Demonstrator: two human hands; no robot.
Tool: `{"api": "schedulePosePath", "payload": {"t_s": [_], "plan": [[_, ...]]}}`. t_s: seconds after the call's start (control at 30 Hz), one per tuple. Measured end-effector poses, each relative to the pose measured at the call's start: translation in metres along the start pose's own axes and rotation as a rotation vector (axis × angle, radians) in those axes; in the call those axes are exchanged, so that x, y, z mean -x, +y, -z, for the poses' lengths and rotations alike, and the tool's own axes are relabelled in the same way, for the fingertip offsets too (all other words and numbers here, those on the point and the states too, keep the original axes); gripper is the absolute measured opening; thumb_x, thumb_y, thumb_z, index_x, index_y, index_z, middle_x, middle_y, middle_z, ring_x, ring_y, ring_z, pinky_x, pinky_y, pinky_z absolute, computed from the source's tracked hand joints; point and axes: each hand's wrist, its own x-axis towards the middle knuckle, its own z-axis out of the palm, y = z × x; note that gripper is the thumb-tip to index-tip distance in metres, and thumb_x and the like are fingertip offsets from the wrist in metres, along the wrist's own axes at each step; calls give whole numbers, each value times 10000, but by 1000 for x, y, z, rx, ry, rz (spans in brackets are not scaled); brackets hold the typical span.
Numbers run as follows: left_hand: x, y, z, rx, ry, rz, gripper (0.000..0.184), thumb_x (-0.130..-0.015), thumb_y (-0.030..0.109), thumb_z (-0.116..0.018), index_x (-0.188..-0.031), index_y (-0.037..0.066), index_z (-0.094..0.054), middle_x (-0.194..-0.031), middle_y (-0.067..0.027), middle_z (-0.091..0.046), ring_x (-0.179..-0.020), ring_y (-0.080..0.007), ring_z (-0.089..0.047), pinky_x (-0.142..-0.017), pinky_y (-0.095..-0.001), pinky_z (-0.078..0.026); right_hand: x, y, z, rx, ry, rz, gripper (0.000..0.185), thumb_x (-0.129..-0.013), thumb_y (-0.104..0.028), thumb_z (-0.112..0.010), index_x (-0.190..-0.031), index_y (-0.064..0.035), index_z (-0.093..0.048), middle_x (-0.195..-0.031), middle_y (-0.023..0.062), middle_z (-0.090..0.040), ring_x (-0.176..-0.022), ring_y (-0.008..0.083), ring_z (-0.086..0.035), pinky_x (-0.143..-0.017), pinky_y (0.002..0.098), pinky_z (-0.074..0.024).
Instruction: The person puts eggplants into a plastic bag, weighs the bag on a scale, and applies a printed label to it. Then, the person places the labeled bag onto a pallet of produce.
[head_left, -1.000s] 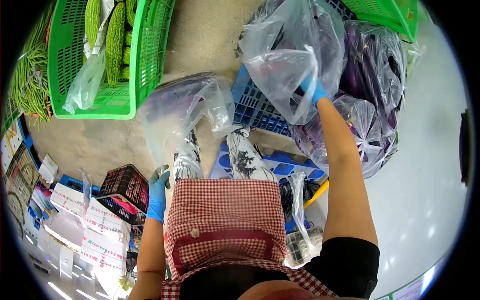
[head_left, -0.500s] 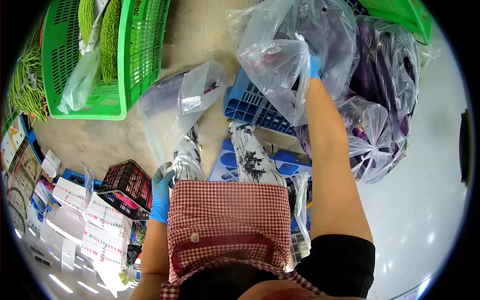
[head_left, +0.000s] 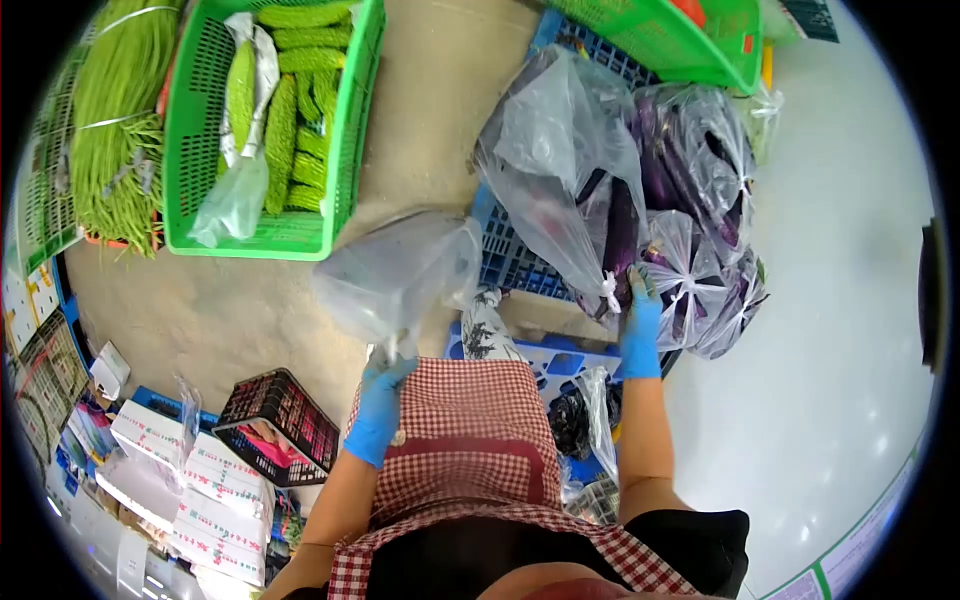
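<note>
My left hand (head_left: 382,395), in a blue glove, is closed on the gathered edge of a clear plastic bag (head_left: 395,275) that hangs in front of my knees. Something dark shows faintly through this bag. On the right, my right hand (head_left: 642,325), also gloved in blue, touches the side of a knotted bag of eggplants (head_left: 682,275); its fingers are partly spread. Next to it a large open bag (head_left: 560,150) lies over the blue crate (head_left: 505,250), with an eggplant (head_left: 622,225) showing inside. More bagged eggplants (head_left: 700,165) lie behind.
A green crate of bitter melons (head_left: 345,205) and bundles of long beans (head_left: 120,110) are at the upper left. Another green crate (head_left: 680,45) stands at the top right. A black basket (head_left: 325,430) and white boxes (head_left: 215,530) sit lower left. A blue pallet (head_left: 560,365) lies by my legs.
My right hand has come out of the large bag and down to the knotted eggplant bag. My left hand has lifted its bag and moved right. The view has shifted.
</note>
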Motion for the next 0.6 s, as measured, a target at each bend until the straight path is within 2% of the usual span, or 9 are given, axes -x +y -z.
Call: {"api": "schedulePosePath", "payload": {"t_s": [0.1, 0.17, 0.2, 0.23, 0.3, 0.4, 0.47, 0.5, 0.6], "plan": [[25, 2, 2, 12, -99, 39, 502, -748, 8, -559, -1231, 14, -426, -909, -17, -477, -837, -91, -471, -793, -226, -402, -39, 57, 16, -485, -14, -309, 123, -795, -143, -587, -881, -54, -590, -838, 22, -604, -729, 187, -583, -723, 329, -487], [37, 20, 4, 86, -71, 67, 506, -747, 10, -560, -1234, 19, -425, -894, -14, -475, -829, -91, -472, -797, -229, -403, -48, 61, -14, -437, -119, -393, 95, -791, -176, -592, -805, -82, -585, -776, 26, -594, -717, 211, -570, -724, 355, -486], [36, 11, 21, 93, -109, 97, 514, -744, 6, -558, -1238, 17, -419, -972, -34, -500, -878, -104, -486, -817, -227, -398, -57, 60, -21, -406, -243, -486, 125, -789, -215, -590, -746, -99, -566, -749, 75, -583, -757, 235, -550, -760, 364, -463], [39, 6, 32, 64, -77, 92, 514, -744, 3, -556, -1239, 15, -417, -982, -35, -501, -882, -105, -488, -815, -226, -400, -84, 83, -17, -585, -740, -483, 149, -786, -242, -579, -722, -110, -556, -661, 87, -562, -653, 259, -545, -669, 372, -478], [37, -5, 46, -3, -30, 94, 514, -745, -3, -552, -1240, 10, -413, -1002, -37, -504, -891, -107, -491, -810, -222, -403, -102, 95, -64, -523, -20, -623, 161, -769, -275, -584, -744, -117, -570, -582, 72, -531, -497, 263, -511, -498, 383, -462], [39, -16, 52, 50, 29, 83, 517, -742, -28, -542, -1240, 7, -407, -1069, -40, -502, -941, -104, -483, -836, -213, -389, -165, 120, -42, -359, -412, -551, 151, -752, -304, -584, -730, -157, -558, -589, 37, -547, -466, 209, -512, -576, 369, -468], [40, -30, 50, 57, 19, 76, 521, -739, -43, -533, -1241, 8, -405, -1057, -30, -499, -928, -96, -478, -831, -210, -389, -182, 107, -52, -166, -394, -489, 211, -720, -277, -617, -829, -98, -590, -706, 69, -599, -549, 215, -558, -639, 363, -480], [41, -38, 49, 61, 14, 73, 524, -737, -51, -529, -1242, 9, -405, -1051, -26, -497, -921, -92, -476, -828, -209, -388, -170, 87, -72, 5, -122, -424, 277, -696, -263, -641, -879, -59, -597, -763, 86, -612, -586, 219, -573, -657, 356, -481], [55, -42, 24, 114, 15, 26, 532, -723, -58, -526, -1239, -2, -405, -794, 34, -425, -743, -46, -428, -765, -197, -396, -249, 103, -37, 507, -125, -138, 461, -611, -201, -673, -984, 51, -570, -820, 110, -597, -614, 202, -544, -565, 311, -450]]}}
